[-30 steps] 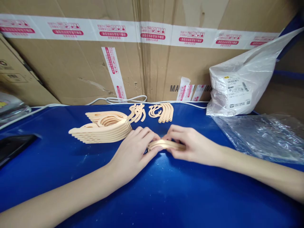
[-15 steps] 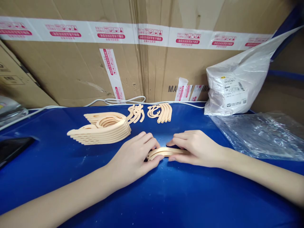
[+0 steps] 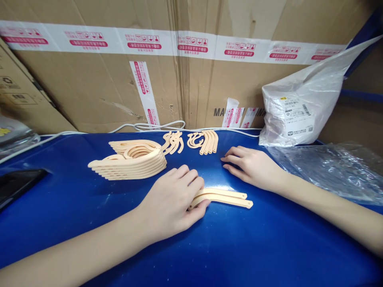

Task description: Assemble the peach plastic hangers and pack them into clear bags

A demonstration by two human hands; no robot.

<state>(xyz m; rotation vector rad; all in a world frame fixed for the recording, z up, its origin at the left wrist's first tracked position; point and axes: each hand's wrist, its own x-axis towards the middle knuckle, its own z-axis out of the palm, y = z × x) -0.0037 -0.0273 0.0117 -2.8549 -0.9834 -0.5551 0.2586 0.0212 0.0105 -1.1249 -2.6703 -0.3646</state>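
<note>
two slim, pale cream strips lie side by side, toward five o'clock from the middle of the view. the nearer strip [image 3: 229, 201] bows in a shallow arch close to its nine o'clock end, then runs nearly straight to a rounded tip pointing just past three o'clock, pierced by a small hole. the farther strip [image 3: 224, 192], on its twelve o'clock side, follows much the same line and also has a small hole at its three o'clock tip, which stops slightly short of the other. a narrow gap parts the tips. the left hand [image 3: 176, 201] pinches both at nine o'clock, partly covering them.
</note>
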